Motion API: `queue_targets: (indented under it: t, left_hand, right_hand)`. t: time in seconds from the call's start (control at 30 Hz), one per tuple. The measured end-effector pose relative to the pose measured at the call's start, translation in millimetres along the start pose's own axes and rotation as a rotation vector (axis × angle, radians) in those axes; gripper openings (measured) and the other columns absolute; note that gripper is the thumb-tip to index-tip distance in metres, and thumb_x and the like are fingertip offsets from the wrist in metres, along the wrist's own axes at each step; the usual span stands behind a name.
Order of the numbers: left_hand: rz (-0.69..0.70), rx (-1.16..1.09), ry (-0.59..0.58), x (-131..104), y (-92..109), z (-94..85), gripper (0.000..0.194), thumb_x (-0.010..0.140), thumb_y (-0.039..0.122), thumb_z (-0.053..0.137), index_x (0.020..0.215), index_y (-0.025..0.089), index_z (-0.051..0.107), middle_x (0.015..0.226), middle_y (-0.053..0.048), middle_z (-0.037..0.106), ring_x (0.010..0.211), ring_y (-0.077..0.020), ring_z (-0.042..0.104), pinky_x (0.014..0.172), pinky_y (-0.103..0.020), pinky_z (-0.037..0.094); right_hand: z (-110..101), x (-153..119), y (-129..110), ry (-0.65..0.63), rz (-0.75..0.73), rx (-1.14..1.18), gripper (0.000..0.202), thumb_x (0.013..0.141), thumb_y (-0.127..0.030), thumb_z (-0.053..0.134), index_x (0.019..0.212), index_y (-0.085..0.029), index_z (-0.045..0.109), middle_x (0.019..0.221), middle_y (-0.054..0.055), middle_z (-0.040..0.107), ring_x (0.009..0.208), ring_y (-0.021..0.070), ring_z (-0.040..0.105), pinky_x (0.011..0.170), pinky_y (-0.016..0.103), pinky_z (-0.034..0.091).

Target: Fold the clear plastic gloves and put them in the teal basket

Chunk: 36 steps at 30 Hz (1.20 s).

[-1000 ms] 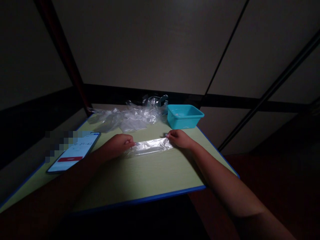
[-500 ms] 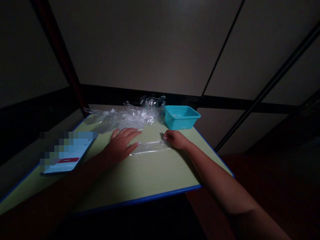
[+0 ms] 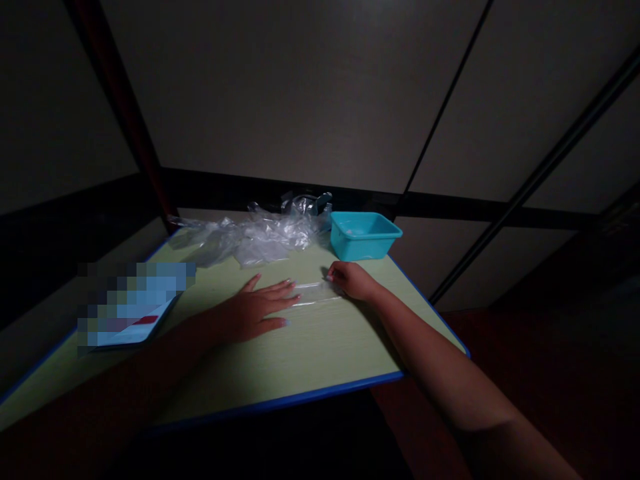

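A flat strip of clear plastic (image 3: 317, 293) lies across the middle of the pale green table (image 3: 320, 347). My left hand (image 3: 255, 310) is spread, palm down, over the strip's left end and hides that part. At the right end my right hand (image 3: 349, 279) is closed, thumb and fingers pinched together at the plastic's edge. Whether the plastic is between those fingertips is too small to make out.
Crumpled clear plastic bags (image 3: 270, 233) are heaped along the table's back edge. A turquoise basket (image 3: 365, 237) stands at the back right. On the left lies a tablet (image 3: 137, 327) with a lit screen, partly pixelated. Dark panels rise behind.
My left hand has moved right and nearer the front, now lying over the strip's left end with its fingers more spread. My right hand stays in place.
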<state>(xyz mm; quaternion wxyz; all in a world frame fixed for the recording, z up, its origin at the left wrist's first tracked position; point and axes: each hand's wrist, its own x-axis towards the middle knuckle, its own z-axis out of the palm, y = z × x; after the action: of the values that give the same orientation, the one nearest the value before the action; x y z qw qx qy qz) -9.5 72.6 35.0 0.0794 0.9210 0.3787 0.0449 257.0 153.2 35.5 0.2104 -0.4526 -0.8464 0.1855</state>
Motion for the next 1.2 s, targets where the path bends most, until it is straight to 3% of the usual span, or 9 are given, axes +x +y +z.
queue_targets:
  t: [0.4,1.2]
  left_hand:
    - [-0.059,-0.035,-0.149,-1,6,-9.2,0.047,0.09,0.049,0.036,0.137,0.044,0.027,0.151,-0.003,0.015,0.137,-0.0287,0.019,0.098,-0.069,0.0]
    - [-0.084,-0.043,-0.195,0,9,-14.5,0.047,0.09,0.052,0.034,0.136,0.045,0.027,0.151,-0.001,0.011,0.138,-0.0281,0.015,0.098,-0.069,0.0]
  right_hand:
    - [-2,-2,-3,-0.005,0.036,-0.149,0.01,0.077,-0.016,0.054,0.083,-0.016,0.062,0.066,0.0,0.061,0.057,0.0105,0.046,0.053,0.02,0.027]
    - [0,-4,-9,-0.012,0.099,-0.365,0.009,0.083,-0.024,0.052,0.09,-0.022,0.057,0.079,0.001,0.065,0.064,0.0128,0.054,0.055,0.021,0.028]
